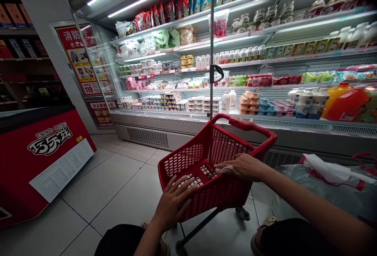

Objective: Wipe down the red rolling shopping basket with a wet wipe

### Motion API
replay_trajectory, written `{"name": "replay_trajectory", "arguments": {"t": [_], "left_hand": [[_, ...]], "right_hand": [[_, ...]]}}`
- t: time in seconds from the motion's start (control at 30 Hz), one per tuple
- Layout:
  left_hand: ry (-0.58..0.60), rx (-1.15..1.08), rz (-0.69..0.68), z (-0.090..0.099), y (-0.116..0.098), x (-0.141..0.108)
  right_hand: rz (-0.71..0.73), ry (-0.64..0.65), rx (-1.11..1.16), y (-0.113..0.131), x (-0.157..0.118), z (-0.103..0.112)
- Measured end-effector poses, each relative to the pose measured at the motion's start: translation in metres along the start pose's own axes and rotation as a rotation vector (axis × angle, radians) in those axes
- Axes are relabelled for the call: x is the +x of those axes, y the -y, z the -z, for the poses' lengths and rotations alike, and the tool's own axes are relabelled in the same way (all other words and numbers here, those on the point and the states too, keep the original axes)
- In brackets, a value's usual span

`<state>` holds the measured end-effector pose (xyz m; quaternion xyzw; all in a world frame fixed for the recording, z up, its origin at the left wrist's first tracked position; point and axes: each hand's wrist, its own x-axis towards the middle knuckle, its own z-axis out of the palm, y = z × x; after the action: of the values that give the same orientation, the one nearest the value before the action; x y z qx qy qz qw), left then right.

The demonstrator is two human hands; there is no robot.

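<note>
A red plastic shopping cart (188,158) on wheels stands in front of me, with lattice sides and nothing lying in its basket that I can make out. My left hand (176,199) rests on the near left part of its rim, fingers stretched out over the inside. Over the near side of the basket, my right hand (240,166) has its fingers closed on a white wipe (226,169), pressed against or just above the rim. The cart's handle (241,124) points to the far right. A grey pole (211,44) rises behind the basket.
An open refrigerated display (188,103) stretches across the back, its shelves full of cups, bottles and bags. A red chest freezer (44,161) stands left. At right lies a clear plastic bag (312,197) with white paper (332,169) on top. The floor (123,185) is tiled.
</note>
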<state>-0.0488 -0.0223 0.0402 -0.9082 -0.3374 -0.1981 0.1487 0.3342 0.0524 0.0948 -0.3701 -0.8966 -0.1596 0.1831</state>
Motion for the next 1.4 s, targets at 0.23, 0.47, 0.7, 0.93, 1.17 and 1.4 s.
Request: {"name": "replay_trajectory", "arguments": {"t": [0.23,0.47,0.7,0.93,1.17,1.4], "left_hand": [[0.029,0.006,0.005,0.0,-0.001,0.001],[0.027,0.002,-0.001,-0.002,0.0,0.0],[-0.021,0.001,0.016,-0.006,-0.004,0.003],[-0.07,0.11,0.094,-0.015,-0.021,0.015],[-0.076,0.086,0.114,-0.03,-0.011,0.015],[-0.102,0.049,0.191,-0.038,-0.01,0.015]], "right_hand": [[0.11,0.147,0.279,0.082,0.014,-0.018],[0.089,-0.049,0.041,0.072,-0.018,-0.035],[-0.201,-0.168,-0.193,-0.017,-0.081,0.001],[-0.327,-0.226,-0.184,0.021,-0.067,-0.026],[-0.213,-0.129,-0.18,0.005,-0.074,-0.018],[-0.477,-0.3,-0.277,-0.055,-0.107,0.003]]}}
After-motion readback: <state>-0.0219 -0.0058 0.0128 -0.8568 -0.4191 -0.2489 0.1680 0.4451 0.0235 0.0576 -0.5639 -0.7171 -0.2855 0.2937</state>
